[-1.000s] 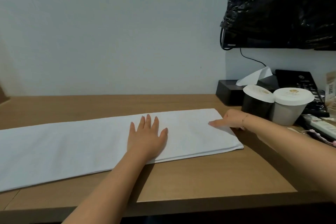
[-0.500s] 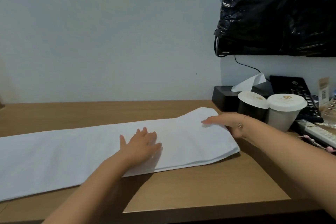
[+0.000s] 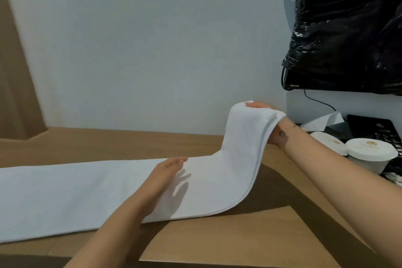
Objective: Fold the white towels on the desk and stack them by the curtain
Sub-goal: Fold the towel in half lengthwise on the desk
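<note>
The right hand (image 3: 264, 115) grasps the right end of the white towel (image 3: 91, 193), fingers on top and thumb beneath, and holds that end up above the surface (image 3: 228, 239), close to the wall (image 3: 152, 39). A thin bracelet (image 3: 282, 133) sits on that wrist. The left hand (image 3: 167, 172) lies on the middle of the towel with its fingers straight, holding nothing, pressing the cloth flat. From the left hand leftward the towel lies in a long folded strip along the surface, reaching the left edge of the view; rightward it curves up to the raised end, its layered edges showing. Right of the towel stand two lidded cups (image 3: 369, 154), with a tissue box (image 3: 326, 123) and a black telephone (image 3: 374, 128) behind them. A black plastic bag (image 3: 348, 24) hangs above. A brown curtain (image 3: 15, 72) hangs at the far left.
</note>
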Demonstrator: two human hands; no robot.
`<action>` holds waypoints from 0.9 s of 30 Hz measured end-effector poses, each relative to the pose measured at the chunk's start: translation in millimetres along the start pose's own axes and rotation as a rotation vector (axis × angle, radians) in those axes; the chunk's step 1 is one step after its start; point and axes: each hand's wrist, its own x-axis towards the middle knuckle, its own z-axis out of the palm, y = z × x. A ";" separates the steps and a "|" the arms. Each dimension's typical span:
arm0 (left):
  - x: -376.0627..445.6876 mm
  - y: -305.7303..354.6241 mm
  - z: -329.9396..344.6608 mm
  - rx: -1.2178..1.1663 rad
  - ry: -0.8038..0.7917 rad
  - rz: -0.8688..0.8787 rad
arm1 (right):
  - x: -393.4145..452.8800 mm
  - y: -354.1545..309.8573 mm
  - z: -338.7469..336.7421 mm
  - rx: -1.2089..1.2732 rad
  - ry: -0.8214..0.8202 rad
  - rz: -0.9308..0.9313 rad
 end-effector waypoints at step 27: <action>-24.0 -15.3 -78.5 -0.446 0.138 -0.236 | 20.8 118.0 96.2 -0.621 -0.348 -0.316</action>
